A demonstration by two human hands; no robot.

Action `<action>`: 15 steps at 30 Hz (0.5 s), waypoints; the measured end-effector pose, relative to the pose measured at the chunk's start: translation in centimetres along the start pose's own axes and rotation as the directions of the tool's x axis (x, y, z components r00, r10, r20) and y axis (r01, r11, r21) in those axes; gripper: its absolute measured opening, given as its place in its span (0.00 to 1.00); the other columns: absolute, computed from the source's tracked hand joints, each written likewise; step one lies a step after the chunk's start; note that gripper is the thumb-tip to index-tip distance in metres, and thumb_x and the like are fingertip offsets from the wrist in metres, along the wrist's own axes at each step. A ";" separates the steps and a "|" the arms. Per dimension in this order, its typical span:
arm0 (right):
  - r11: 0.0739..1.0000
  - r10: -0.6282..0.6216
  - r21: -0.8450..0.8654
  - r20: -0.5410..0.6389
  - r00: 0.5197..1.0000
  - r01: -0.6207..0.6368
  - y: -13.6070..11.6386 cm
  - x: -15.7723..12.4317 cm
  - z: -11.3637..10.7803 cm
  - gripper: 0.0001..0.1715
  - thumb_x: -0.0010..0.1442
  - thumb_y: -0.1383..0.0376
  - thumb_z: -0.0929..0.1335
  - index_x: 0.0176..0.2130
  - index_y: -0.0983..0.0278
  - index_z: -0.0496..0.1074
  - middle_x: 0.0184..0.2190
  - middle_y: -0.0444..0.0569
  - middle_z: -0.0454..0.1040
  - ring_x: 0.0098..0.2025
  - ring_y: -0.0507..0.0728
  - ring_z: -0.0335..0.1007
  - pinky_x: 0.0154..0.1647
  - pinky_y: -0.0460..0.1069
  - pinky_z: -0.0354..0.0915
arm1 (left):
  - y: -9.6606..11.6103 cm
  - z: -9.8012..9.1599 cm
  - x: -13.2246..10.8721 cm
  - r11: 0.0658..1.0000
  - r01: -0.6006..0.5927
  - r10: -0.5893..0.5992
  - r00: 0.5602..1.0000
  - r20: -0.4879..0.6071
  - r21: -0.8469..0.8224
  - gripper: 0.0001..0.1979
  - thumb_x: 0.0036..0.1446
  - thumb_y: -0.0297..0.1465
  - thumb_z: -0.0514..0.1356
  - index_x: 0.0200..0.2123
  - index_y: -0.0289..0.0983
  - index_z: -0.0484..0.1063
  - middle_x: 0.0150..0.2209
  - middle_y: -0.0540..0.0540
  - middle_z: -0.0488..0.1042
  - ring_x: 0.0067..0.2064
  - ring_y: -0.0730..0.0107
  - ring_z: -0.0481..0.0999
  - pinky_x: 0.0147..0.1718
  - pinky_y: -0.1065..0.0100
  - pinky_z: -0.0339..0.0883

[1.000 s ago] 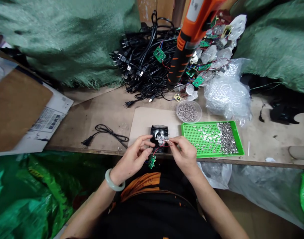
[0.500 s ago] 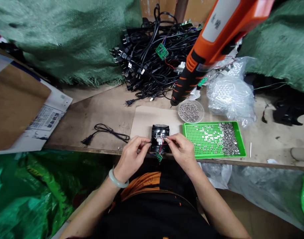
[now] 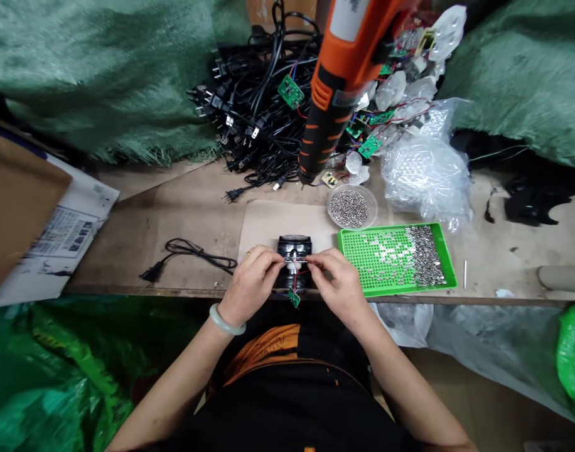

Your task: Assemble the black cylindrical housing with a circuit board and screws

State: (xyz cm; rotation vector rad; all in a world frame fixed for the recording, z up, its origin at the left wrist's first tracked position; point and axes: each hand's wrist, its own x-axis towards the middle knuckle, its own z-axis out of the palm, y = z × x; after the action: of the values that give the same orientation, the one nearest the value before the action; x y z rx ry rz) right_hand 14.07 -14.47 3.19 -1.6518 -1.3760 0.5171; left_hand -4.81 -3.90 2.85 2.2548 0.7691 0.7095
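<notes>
A small black housing [image 3: 294, 246] sits on a sheet of card near the bench's front edge. My left hand [image 3: 252, 280] and my right hand [image 3: 337, 282] pinch a small clear part [image 3: 299, 258] from either side, right over the housing. Red and dark wires run down from that part to a little green circuit board [image 3: 294, 298] that dangles below my fingers. Both hands have their fingers closed in a pinch.
An orange and black power screwdriver [image 3: 333, 88] hangs over the bench. Behind it lie a heap of black power cords [image 3: 254, 119] and several circuit boards with clear parts. A dish of screws [image 3: 352, 207], a green screw tray [image 3: 397, 257], a bubble-wrap bag [image 3: 424, 172] and a loose cord [image 3: 188, 254] lie nearby.
My hands have drawn closer together over the housing, and the dangling board hangs lower and steadier. The hanging screwdriver has swung from right back toward the left.
</notes>
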 end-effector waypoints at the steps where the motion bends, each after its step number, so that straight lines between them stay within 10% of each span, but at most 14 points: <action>1: 0.999 0.053 0.012 -0.007 0.999 -0.053 -0.1 -0.2 0.0 0.10 0.67 0.71 0.67 0.45 0.61 0.78 0.37 0.48 0.76 0.38 0.56 0.76 0.41 0.52 0.74 | 0.0 -0.1 0.1 1.000 0.002 -0.002 1.000 0.002 -0.002 0.04 0.70 0.26 0.57 0.41 0.39 0.72 0.39 0.46 0.74 0.42 0.67 0.76 0.43 0.64 0.72; 7: 0.932 0.316 0.188 0.001 0.949 -0.311 0.1 -1.1 0.8 0.10 0.62 0.71 0.71 0.44 0.63 0.75 0.39 0.48 0.77 0.39 0.55 0.78 0.45 0.52 0.77 | 0.0 -0.5 0.4 1.000 -0.023 0.023 1.000 0.019 0.013 0.04 0.70 0.26 0.58 0.42 0.39 0.72 0.38 0.47 0.73 0.41 0.68 0.76 0.43 0.66 0.72; 15: 0.896 0.362 0.257 0.048 0.931 -0.362 0.3 -1.7 1.3 0.15 0.59 0.75 0.72 0.46 0.63 0.74 0.40 0.47 0.77 0.39 0.54 0.78 0.45 0.51 0.77 | -0.4 -0.6 0.3 0.996 -0.079 0.079 0.997 0.005 0.032 0.05 0.68 0.24 0.59 0.42 0.38 0.73 0.38 0.46 0.75 0.41 0.68 0.76 0.42 0.66 0.72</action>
State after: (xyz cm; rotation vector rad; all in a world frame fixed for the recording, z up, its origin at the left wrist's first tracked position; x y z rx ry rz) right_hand 12.77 -15.56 1.93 -1.6895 -0.9487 0.8756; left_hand -5.09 -3.21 3.03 2.3257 0.6972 0.7341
